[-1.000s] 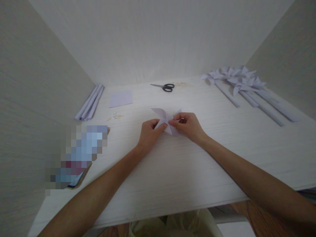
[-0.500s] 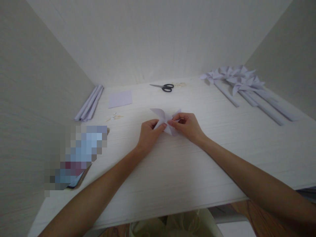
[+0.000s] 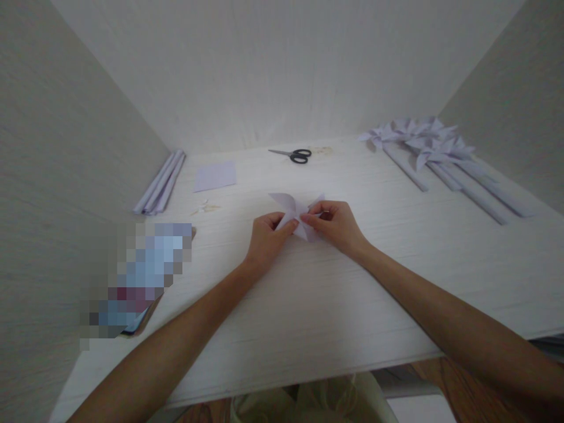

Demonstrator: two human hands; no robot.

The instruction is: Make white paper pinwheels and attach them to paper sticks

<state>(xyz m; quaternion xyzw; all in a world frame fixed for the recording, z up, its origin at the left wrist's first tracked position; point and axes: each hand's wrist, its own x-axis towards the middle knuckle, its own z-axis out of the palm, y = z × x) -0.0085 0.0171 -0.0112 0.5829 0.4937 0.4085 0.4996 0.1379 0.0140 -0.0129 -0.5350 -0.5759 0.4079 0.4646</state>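
Both my hands hold one pale lilac paper pinwheel [image 3: 287, 204] just above the middle of the table. My left hand [image 3: 268, 238] is closed on its left side, with the thumb pressed close to the centre. From the right, my right hand [image 3: 337, 224] pinches the paper near the centre between thumb and fingers. A curved blade of the pinwheel points to the upper left, and others stick out around the fingers. My fingers hide part of the centre and the right side.
Black-handled scissors [image 3: 299, 156] lie at the back, and a square paper sheet [image 3: 215, 176] to their left. Rolled paper sticks [image 3: 161, 182] and a blurred phone [image 3: 152, 276] are on the left. Several finished pinwheels [image 3: 436, 147] lie at the back right. Small bits [image 3: 205, 208] lie near the sheet.
My right fingertips have shifted very slightly at the pinwheel's centre, and its lower blade sits a little differently. Otherwise the hands stay in place.
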